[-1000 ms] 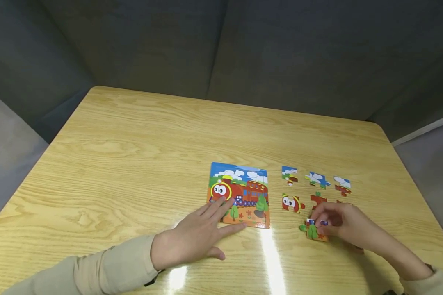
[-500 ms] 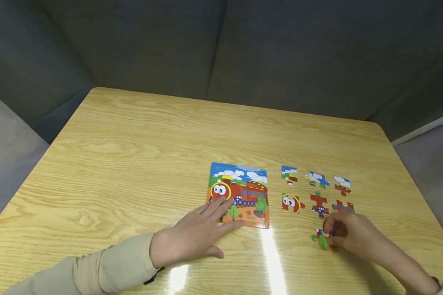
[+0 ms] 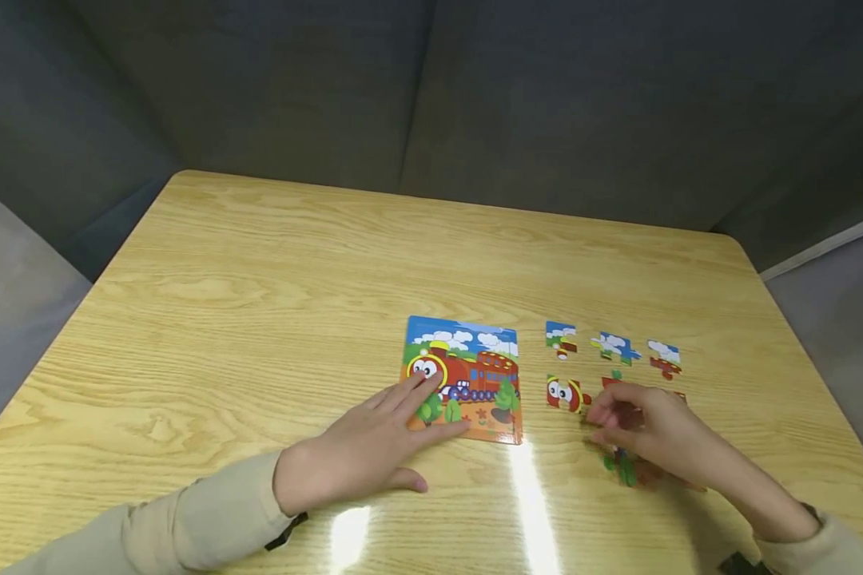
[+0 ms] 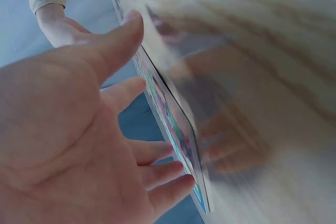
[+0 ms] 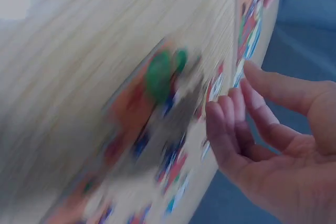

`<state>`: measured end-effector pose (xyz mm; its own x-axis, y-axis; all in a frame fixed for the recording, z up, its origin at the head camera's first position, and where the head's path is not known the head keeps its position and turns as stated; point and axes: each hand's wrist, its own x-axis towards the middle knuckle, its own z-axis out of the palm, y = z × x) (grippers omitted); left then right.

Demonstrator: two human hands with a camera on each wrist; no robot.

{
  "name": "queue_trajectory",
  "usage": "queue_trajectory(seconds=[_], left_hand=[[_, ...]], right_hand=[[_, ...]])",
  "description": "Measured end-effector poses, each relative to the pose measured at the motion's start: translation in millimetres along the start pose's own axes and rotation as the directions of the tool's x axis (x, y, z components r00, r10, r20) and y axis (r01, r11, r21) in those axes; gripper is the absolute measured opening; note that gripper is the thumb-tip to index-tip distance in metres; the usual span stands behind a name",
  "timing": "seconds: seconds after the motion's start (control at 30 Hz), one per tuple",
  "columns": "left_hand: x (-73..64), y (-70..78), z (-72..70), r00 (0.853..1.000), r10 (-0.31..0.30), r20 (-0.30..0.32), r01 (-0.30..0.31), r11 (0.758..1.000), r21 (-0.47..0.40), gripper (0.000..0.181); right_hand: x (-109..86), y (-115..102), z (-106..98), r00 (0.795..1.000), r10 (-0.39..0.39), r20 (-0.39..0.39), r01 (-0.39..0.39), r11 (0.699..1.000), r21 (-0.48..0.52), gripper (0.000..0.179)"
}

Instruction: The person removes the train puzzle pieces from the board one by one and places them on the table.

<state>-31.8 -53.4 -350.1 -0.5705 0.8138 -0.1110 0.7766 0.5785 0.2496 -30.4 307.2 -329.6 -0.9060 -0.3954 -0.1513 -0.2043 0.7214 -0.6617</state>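
Note:
My left hand (image 3: 363, 451) rests with straight fingers on the lower left of a train picture puzzle board (image 3: 467, 327); the left wrist view shows its fingertips along the board's edge. My right hand (image 3: 662, 427) hovers over the loose pieces, fingers loosely bent; the right wrist view shows nothing between thumb and fingers. Beneath it lies a jigsaw piece with a green tree (image 3: 626, 471), partly hidden by the hand and blurred in the right wrist view. Just left of its fingertips lies the piece with the train's eyes (image 3: 564, 394).
Three sky pieces line the back row: a left one (image 3: 561, 337), a middle one (image 3: 614, 346) and a right one (image 3: 665, 357). Other red pieces are mostly covered by the right hand. The wooden table (image 3: 259, 263) reaches back to a dark curtain (image 3: 295, 96).
My right hand slid the green tree piece to the right and slightly nearer, then let it go and moved up and left. The left hand stays on the board, shifted slightly left.

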Motion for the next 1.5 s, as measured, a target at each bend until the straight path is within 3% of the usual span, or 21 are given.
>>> queue_trajectory(seconds=[0.13, 0.23, 0.4, 0.57, 0.83, 1.07, 1.33, 1.5], left_hand=[[-7.3, -4.6, -0.9, 1.000, 0.004, -0.004, -0.004, 1.000, -0.029, 0.074], [-11.0, -6.7, -1.1, 1.000, 0.012, 0.004, -0.011, 0.999, -0.038, 0.074], [-12.9, -8.2, 1.2, 1.000, 0.025, -0.001, -0.025, 0.999, -0.023, 0.074], [-12.6, -7.8, 2.3, 0.999, 0.033, -0.022, -0.033, 0.999, 0.004, 0.073], [-11.9, -6.7, 3.5, 1.000, 0.021, -0.016, -0.020, 0.997, 0.081, 0.076], [-11.5, -6.3, 2.6, 1.000, 0.018, -0.017, -0.016, 0.996, 0.085, 0.076], [-11.2, -6.2, 3.2, 1.000, 0.020, -0.020, -0.018, 0.995, 0.094, 0.075], [-10.6, -6.0, 3.2, 1.000, 0.020, -0.018, -0.018, 0.994, 0.104, 0.075]], right_hand=[[23.0, -20, 11, 0.996, 0.009, 0.084, -0.028, 0.974, 0.224, 0.013], [41.0, -32, 24, 0.992, -0.005, 0.126, -0.043, 0.928, 0.371, 0.019], [64.2, -50, 46, 0.989, -0.024, 0.143, -0.050, 0.868, 0.494, 0.023], [75.4, -64, 58, 0.988, -0.014, 0.156, -0.075, 0.832, 0.549, 0.024], [81.7, -74, 67, 0.986, -0.001, 0.167, -0.096, 0.817, 0.569, 0.023], [88.5, -82, 73, 0.976, -0.005, 0.216, -0.124, 0.804, 0.581, 0.025], [92.7, -84, 83, 0.988, 0.026, 0.150, -0.103, 0.838, 0.536, 0.037], [94.3, -85, 93, 0.997, -0.034, 0.063, 0.000, 0.878, 0.479, 0.047]])
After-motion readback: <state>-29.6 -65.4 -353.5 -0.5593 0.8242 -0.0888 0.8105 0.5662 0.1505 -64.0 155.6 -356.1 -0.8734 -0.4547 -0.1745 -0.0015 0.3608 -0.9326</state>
